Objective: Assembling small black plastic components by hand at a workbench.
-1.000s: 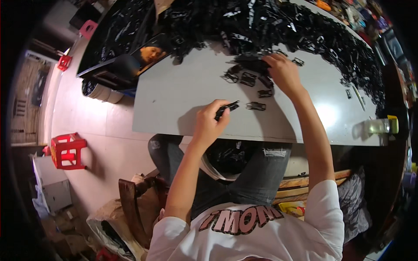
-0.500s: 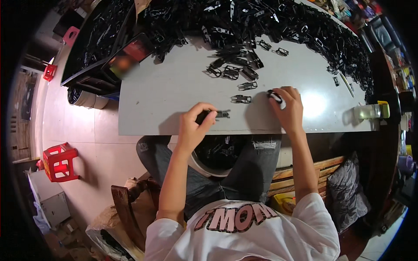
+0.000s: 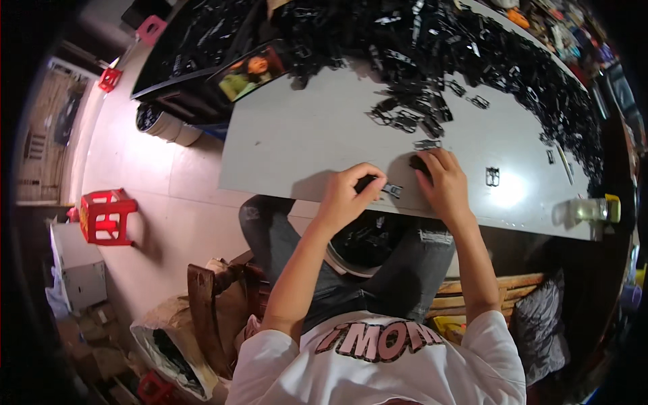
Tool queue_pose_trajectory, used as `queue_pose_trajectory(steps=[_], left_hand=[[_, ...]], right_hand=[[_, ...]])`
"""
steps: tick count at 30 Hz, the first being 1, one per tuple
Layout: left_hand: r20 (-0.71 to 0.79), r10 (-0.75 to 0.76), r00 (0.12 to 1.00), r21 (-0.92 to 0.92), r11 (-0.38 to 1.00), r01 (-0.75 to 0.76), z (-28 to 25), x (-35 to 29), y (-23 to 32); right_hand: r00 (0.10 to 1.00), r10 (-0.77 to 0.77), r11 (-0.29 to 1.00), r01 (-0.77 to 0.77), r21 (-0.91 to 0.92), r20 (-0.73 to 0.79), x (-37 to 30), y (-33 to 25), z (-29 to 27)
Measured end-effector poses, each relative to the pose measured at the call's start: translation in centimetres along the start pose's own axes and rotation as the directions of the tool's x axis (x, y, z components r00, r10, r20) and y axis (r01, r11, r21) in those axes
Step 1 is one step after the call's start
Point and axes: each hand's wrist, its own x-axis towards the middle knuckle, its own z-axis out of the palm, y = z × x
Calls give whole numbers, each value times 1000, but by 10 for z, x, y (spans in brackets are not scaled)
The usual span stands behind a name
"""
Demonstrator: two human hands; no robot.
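Observation:
My left hand [image 3: 354, 194] is closed near the table's front edge, pinching a small black plastic part [image 3: 391, 190] whose open-framed end sticks out to the right. Beside it, my right hand [image 3: 445, 183] has its thumb and fingers curled down around another dark plastic part [image 3: 417, 163], mostly hidden beneath them. Just beyond those fingertips lies a similar framed part [image 3: 426, 144]. To the right of my right hand, a single black part [image 3: 493, 177] rests apart on the grey-white table [image 3: 290, 142].
A small cluster of black parts [image 3: 412, 111] lies in front of a large heap [image 3: 405, 40] along the far side. At the far left a lit screen [image 3: 253, 71] leans against a black bin. A clear jar [image 3: 590, 209] stands at the right, near a thin stick [image 3: 565, 164].
The view has swung, shifting the table rightward. My right hand has let go of a part, now lying to its right, and has closed over another. My left hand keeps its part.

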Motion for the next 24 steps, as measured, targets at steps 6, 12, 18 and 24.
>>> queue_pose_trajectory(steps=[6, 12, 18, 24], left_hand=[[-101, -24, 995, 176, 984, 41, 6, 2, -1], [-202, 90, 975, 282, 959, -30, 14, 4, 0], [-211, 87, 974, 281, 959, -25, 14, 3, -1], [-217, 61, 974, 289, 957, 5, 14, 2, 3]], right_hand=[[989, 110, 987, -120, 104, 98, 4, -9, -1], [974, 62, 937, -132, 323, 219, 3, -42, -5], [981, 71, 949, -122, 292, 179, 1, -43, -3], [986, 79, 952, -119, 282, 150, 0, -44, -6]])
